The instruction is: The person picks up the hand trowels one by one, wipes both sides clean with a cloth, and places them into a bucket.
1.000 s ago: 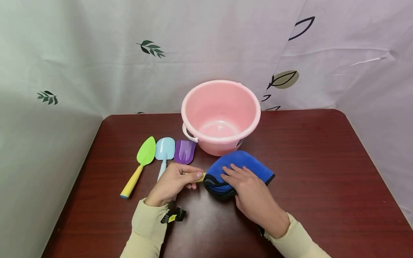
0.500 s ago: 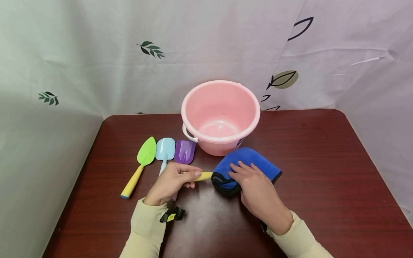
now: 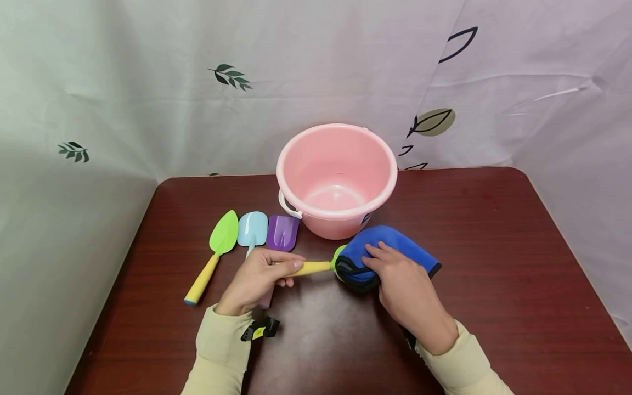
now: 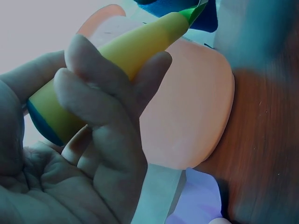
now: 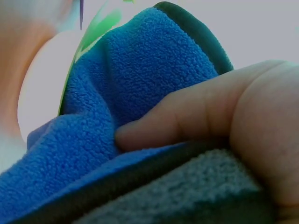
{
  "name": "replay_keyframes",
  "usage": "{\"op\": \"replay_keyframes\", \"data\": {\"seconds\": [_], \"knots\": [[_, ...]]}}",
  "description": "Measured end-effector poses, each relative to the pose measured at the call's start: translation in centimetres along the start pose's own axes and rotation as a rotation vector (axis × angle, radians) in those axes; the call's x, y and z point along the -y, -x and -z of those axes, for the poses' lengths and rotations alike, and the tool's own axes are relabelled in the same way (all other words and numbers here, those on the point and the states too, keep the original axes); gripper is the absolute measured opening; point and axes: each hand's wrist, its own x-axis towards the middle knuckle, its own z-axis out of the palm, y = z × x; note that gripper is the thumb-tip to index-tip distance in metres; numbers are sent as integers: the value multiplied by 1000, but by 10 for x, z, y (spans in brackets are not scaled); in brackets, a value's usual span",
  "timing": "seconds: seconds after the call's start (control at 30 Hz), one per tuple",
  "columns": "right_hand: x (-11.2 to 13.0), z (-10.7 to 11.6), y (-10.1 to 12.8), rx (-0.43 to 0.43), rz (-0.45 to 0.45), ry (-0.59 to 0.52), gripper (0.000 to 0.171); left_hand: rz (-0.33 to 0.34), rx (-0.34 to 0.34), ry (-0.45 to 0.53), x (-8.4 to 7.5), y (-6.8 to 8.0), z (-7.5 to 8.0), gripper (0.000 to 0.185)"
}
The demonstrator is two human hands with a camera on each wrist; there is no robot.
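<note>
In the head view my left hand (image 3: 254, 280) grips the yellow handle (image 3: 314, 267) of a small garden trowel, held sideways in front of the bucket. A strip of its green head (image 3: 337, 259) shows at the neck; a folded blue cloth (image 3: 407, 249) with black edging covers the rest. My right hand (image 3: 407, 288) holds that cloth around the head, fingers on top. The right wrist view shows the thumb pressed into the blue cloth (image 5: 149, 56), with a green edge beside it. In the left wrist view, fingers wrap the yellow handle (image 4: 145, 46) near its blue end.
A pink bucket (image 3: 337, 214) with a white handle stands behind the hands. To the left lie a green trowel (image 3: 224, 233) with a yellow handle, a light blue shovel (image 3: 253, 229) and a purple shovel (image 3: 282, 233), the latter two partly behind my left hand. Curtains surround the table (image 3: 494, 274).
My right hand and the cloth have slid right along the trowel, away from my left hand. More yellow handle and a bit of green head have come into view.
</note>
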Motion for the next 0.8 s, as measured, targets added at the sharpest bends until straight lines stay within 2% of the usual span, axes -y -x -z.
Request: {"op": "replay_keyframes", "data": {"seconds": [0.8], "knots": [[-27, 20, 4, -175, -111, -58, 49, -6, -68, 45, -2, 3, 7, 27]]}}
